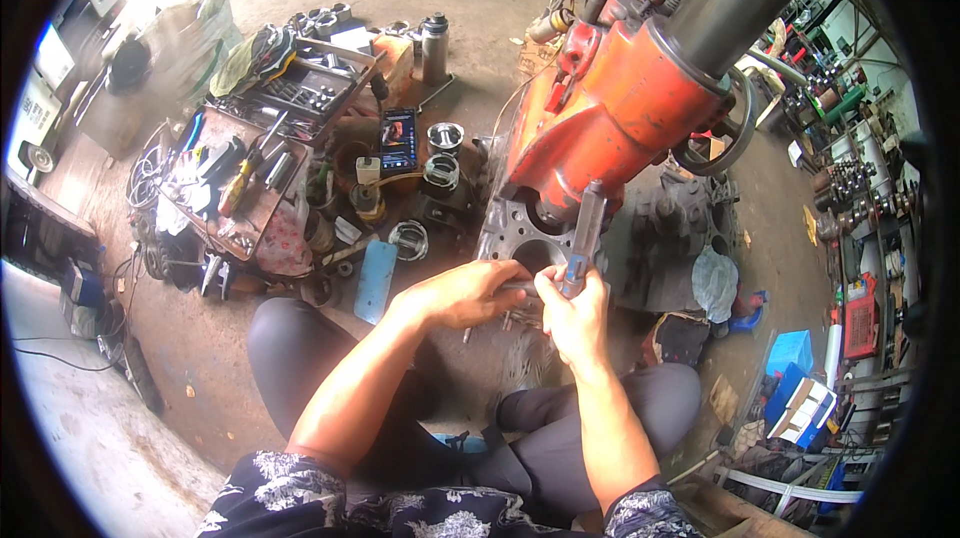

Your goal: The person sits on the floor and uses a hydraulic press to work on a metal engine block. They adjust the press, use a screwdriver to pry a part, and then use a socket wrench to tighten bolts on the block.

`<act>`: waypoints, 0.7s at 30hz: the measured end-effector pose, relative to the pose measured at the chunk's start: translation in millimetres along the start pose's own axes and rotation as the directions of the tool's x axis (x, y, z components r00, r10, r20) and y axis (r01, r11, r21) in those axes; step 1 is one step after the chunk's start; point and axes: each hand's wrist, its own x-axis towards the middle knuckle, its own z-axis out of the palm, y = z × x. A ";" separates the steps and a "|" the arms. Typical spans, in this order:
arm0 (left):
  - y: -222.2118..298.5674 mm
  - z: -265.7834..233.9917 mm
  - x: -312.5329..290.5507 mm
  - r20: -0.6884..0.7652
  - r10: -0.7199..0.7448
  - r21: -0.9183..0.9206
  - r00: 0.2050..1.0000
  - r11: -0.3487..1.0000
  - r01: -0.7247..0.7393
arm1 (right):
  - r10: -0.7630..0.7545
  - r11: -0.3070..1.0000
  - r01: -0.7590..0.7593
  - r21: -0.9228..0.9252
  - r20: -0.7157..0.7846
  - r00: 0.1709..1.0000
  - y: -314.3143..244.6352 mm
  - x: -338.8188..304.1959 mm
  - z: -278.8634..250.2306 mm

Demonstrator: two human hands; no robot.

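My right hand (575,313) is closed round the lower, blue part of a long grey tool (590,223) that points upward; its exact kind is not clear. My left hand (465,293) has its fingers bent inward at the near edge of a metal engine block (497,246). Something small and thin seems to lie between the two hands, but my fingers mostly hide it. Just beyond them, a round cylinder bore (540,256) shows in the block's top face. A large orange machine (610,103) with a thick steel column stands over the block's far end.
Left of the block are several pistons (440,173), a lit phone (398,138) and a light-blue flat object (375,283). Farther left, tools crowd a low stand (215,213) and a tray (335,88). At right lie a plastic-covered part (715,278), blue boxes (790,353) and shafts (860,188).
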 end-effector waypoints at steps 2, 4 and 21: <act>0.8 1.3 0.6 -0.009 -0.043 -0.013 0.999 0.999 0.043 | 0.020 0.999 -0.019 0.028 -0.008 1.000 0.1 1.2 -0.8; 3.0 0.8 -0.1 -0.007 -0.042 0.027 0.999 0.999 0.042 | 0.059 0.997 -0.058 0.048 -0.031 0.998 0.7 1.5 0.4; 0.6 11.7 -3.1 -0.146 0.139 0.240 0.979 0.965 -0.101 | 0.173 0.978 -0.171 0.117 -0.008 0.985 1.8 4.5 -7.5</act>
